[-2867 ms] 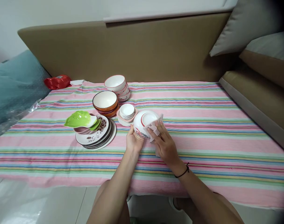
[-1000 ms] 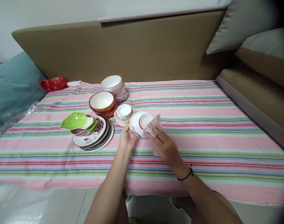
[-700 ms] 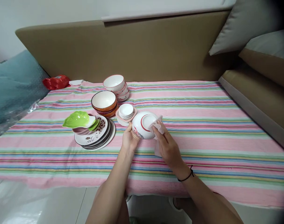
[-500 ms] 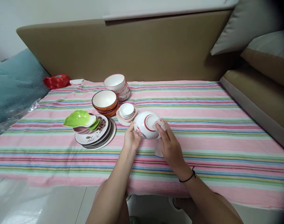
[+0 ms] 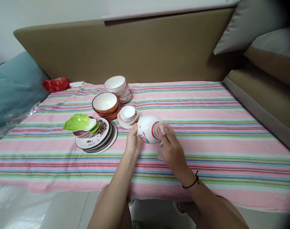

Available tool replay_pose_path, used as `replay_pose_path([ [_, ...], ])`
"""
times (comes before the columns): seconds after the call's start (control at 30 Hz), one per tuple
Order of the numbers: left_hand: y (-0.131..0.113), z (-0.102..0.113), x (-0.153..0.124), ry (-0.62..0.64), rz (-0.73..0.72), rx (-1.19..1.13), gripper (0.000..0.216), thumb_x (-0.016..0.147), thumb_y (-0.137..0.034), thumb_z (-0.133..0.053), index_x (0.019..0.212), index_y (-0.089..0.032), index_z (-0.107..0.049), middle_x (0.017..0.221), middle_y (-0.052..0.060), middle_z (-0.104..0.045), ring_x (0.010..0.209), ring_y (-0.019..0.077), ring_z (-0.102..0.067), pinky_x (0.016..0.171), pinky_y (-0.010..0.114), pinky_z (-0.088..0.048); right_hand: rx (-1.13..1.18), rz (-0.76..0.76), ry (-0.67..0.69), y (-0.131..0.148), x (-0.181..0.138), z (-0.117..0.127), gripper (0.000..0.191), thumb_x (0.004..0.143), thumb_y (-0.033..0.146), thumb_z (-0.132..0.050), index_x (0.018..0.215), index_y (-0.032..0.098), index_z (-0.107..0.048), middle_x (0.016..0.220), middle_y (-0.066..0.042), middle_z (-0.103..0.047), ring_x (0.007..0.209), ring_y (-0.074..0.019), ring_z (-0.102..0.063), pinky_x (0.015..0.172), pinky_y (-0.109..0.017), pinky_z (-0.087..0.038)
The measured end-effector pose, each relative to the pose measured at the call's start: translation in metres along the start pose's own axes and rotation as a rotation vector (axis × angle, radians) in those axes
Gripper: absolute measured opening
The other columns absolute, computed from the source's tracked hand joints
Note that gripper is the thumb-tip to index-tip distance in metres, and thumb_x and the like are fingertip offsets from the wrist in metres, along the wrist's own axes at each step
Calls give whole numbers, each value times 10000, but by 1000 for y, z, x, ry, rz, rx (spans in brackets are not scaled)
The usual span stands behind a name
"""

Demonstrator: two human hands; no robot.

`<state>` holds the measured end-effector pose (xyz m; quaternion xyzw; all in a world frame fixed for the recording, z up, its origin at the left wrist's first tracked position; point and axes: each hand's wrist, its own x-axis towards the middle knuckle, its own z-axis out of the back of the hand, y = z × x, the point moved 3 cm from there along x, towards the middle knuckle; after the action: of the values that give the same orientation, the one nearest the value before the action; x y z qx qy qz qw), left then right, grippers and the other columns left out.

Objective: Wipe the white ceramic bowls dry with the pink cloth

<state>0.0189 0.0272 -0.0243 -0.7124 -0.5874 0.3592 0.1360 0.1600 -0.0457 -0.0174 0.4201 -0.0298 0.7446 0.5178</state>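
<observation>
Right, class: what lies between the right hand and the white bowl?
A pale wipe, pressed by the right hand against the red-ringed foot of the white bowl; head view.

On the table (image 5: pixel 207 127), left of centre
A bowl (image 5: pixel 146 132) mid-frame between left hand (image 5: pixel 132 143) and right hand (image 5: pixel 171 150), cloth (image 5: pixel 162 128) on it; saucers (image 5: pixel 127 113) behind, plates (image 5: pixel 100 141) left, stacked bowls (image 5: pixel 105 105) farther back.
</observation>
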Motion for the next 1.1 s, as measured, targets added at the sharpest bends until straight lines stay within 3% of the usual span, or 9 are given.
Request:
replay_pose_path([
  [0.17, 0, 2, 4, -64, 6, -19, 271, 967, -251, -468, 1080, -116, -674, 921, 76, -756, 872, 180, -708, 864, 299, -538, 57, -54, 1, -11, 2, 5, 570, 952, 62, -370, 1458, 318, -426, 1501, -76, -442, 1353, -260, -476, 1045, -437, -525],
  [0.3, 1, 2, 5, -46, -14, -9, 221, 946, -236, -508, 962, -118, -694, 851, 57, -743, 762, 164, -685, 808, 289, -520, 99, -83, -113, -15, 6, 16, 411, 963, 150, -457, 1321, 310, -584, 1229, -93, -609, 1141, -232, -618, 946, -392, -565],
  [0.37, 4, 2, 4, -26, -29, 5, 187, 922, -234, -553, 906, -117, -697, 824, 49, -733, 717, 154, -664, 781, 277, -503, 117, -96, -109, -15, 7, 15, 361, 962, 186, -473, 1273, 294, -621, 1122, -90, -632, 1056, -233, -637, 897, -395, -570],
  [0.53, 12, 3, 3, 22, -46, 47, 135, 864, -243, -640, 888, -122, -695, 818, 30, -717, 671, 131, -626, 688, 244, -459, 185, -205, -70, -17, 7, 5, 275, 941, 225, -501, 1183, 223, -632, 1074, -106, -633, 1013, -251, -620, 860, -420, -549],
  [0.67, 12, 5, 4, 35, -67, 92, 153, 825, -267, -684, 865, -120, -692, 814, 25, -712, 681, 131, -622, 679, 240, -446, 277, -221, -28, -16, 11, 4, 171, 913, 187, -526, 1051, 218, -622, 995, -78, -636, 925, -221, -625, 781, -350, -539],
  [0.8, 8, 10, 7, -31, -55, 140, 167, 831, -265, -658, 883, -110, -691, 839, 41, -719, 715, 142, -628, 692, 246, -460, 331, -149, 140, -12, 15, 9, 178, 892, 117, -500, 981, 225, -609, 970, -51, -631, 898, -195, -621, 777, -309, -510],
  [0.93, 4, 11, 9, -106, -10, 122, 134, 821, -239, -644, 825, -113, -689, 783, 37, -709, 692, 141, -621, 693, 248, -473, 235, -123, 263, -17, 13, 15, 159, 877, 121, -506, 941, 220, -612, 934, -49, -609, 843, -202, -611, 717, -312, -487],
  [1.1, 1, 7, 6, -26, -4, 222, 157, 780, -273, -690, 813, -119, -693, 740, 17, -681, 645, 123, -583, 636, 227, -448, 171, -296, 102, -30, 11, 14, 120, 886, 169, -531, 953, 226, -614, 952, -60, -607, 845, -215, -612, 699, -325, -491],
])
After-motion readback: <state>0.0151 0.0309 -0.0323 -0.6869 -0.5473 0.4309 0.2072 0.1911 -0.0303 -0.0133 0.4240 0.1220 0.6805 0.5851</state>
